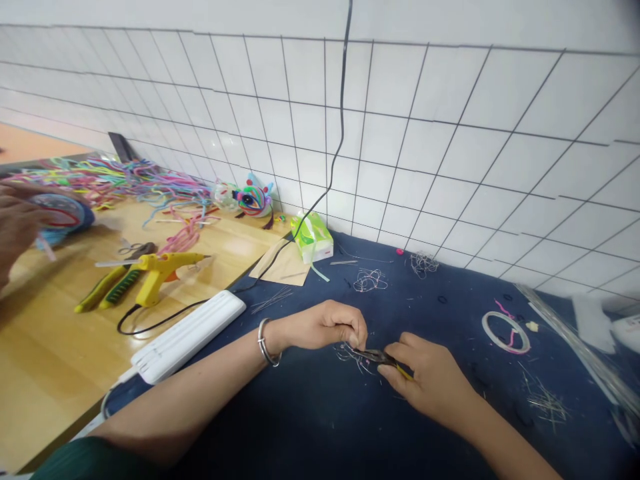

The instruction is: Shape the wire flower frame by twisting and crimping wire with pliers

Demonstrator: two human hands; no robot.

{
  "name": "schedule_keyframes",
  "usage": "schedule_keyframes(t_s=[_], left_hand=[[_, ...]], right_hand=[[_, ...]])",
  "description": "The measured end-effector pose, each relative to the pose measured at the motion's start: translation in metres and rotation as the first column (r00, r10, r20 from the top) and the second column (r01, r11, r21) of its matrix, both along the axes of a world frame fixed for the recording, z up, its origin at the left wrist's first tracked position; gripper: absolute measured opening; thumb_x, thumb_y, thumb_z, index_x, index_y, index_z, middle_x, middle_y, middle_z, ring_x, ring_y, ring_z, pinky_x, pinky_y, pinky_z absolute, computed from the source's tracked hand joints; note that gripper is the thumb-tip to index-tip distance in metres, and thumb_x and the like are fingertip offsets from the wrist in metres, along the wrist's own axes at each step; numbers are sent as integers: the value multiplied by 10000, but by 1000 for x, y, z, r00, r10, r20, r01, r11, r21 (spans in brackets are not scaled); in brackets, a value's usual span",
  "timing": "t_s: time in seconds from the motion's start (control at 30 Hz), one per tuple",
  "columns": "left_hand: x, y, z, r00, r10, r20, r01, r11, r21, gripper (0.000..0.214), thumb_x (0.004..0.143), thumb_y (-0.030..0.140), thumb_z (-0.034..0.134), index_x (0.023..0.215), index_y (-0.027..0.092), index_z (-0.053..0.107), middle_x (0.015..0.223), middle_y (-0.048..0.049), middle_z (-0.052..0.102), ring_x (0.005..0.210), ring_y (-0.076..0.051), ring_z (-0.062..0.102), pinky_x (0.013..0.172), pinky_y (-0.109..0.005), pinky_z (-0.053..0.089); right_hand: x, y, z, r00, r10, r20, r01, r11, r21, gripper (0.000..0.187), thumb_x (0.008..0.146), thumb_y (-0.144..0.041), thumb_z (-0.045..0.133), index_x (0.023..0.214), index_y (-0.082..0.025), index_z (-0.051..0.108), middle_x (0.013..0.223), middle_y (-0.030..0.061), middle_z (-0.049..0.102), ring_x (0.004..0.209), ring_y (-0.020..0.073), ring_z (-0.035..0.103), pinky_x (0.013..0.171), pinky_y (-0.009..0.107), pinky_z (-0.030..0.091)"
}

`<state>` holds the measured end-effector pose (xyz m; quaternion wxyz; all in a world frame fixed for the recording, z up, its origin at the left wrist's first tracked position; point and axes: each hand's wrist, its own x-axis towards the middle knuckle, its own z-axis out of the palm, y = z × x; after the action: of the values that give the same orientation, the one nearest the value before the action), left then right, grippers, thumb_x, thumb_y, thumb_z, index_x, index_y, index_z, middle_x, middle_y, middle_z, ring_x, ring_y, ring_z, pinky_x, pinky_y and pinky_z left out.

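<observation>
My left hand (330, 325), with a silver bracelet at the wrist, is closed in a pinch on a tangle of thin wire (356, 360). The loose loops of this wire dangle below the fingertips. My right hand (423, 370) grips pliers (379, 357) with dark jaws and a yellow handle. The jaw tips point left and meet the wire right beside my left fingertips. Whether the jaws are fully closed on it I cannot tell. Both hands are above the dark blue cloth (300, 427).
Wire bundles (370, 281), a white ring (506, 333) and a tissue pack (313, 237) lie around the cloth. Leftwards are a power strip (187, 337), a yellow glue gun (163, 270), green-yellow pliers (113, 287) and colourful pipe cleaners (125, 177). Another person's hand (17, 227) is at the far left.
</observation>
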<state>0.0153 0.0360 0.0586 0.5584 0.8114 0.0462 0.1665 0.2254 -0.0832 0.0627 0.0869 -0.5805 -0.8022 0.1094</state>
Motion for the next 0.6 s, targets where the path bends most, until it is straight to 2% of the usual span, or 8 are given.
schedule_keyframes(t_s=[0.6], left_hand=[[0, 0, 1, 998, 61, 9, -62, 998, 25, 190, 883, 225, 443, 841, 103, 582, 832, -86, 604, 754, -126, 561, 697, -252, 451]], right_hand=[[-4, -4, -2, 996, -31, 87, 26, 998, 61, 221, 876, -353, 381, 822, -226, 554, 747, 23, 498, 696, 147, 496, 607, 259, 334]])
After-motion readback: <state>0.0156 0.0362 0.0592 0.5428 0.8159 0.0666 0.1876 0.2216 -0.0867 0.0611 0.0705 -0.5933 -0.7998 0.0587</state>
